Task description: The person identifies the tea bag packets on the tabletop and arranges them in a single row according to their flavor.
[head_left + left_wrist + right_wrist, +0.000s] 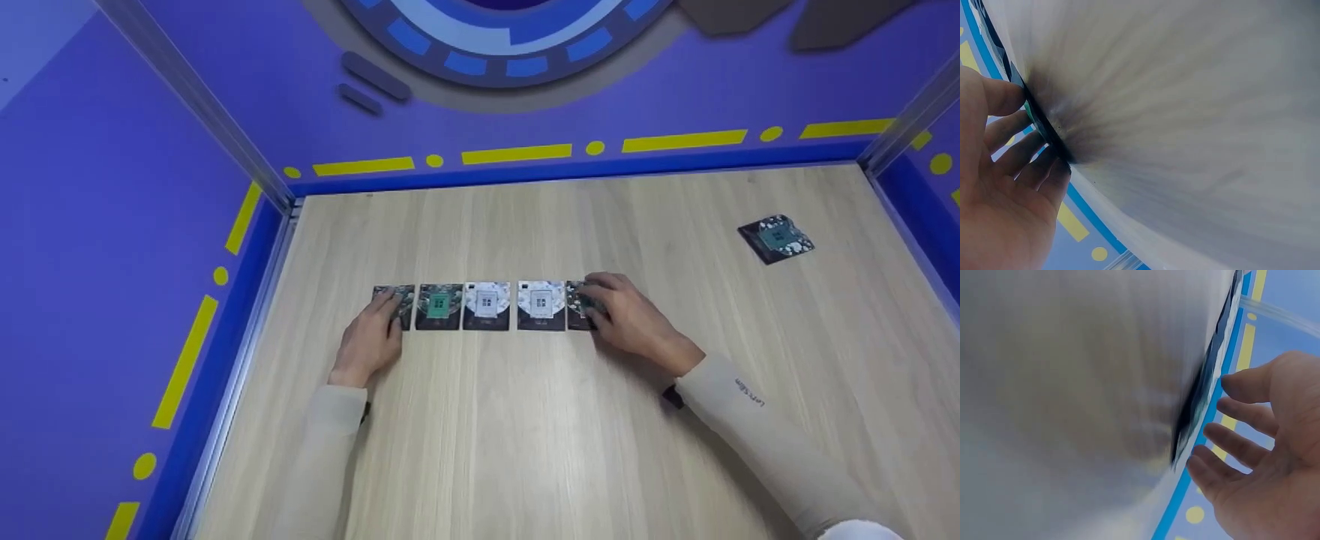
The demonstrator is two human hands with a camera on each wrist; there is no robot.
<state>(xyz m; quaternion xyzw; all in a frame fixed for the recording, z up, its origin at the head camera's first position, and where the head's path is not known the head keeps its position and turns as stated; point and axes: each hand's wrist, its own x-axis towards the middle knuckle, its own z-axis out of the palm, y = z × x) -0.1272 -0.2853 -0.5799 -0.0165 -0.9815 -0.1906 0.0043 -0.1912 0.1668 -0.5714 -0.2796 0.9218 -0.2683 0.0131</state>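
Note:
Several flat square packets lie in a row on the table. My left hand [367, 341] touches the leftmost dark green packet [406, 300], partly covering it; in the left wrist view its thumb and fingers rest against the dark packet [1044, 124]. Rightward follow a green-labelled packet [439, 306], a white-topped packet [487, 306] and, past a slightly wider gap, another white-topped packet [541, 306]. Over the rightmost dark packet [576, 306] is my right hand [630, 315], hiding most of it. In the right wrist view, that hand's fingers [1235, 439] are loosely bent and spread, beside the row.
A separate dark packet with a teal label [777, 238] lies askew at the back right of the wooden table [525, 435]. Purple walls with yellow marks [517, 154] stand along the table's back and sides. A metal rail [232, 405] borders its left edge.

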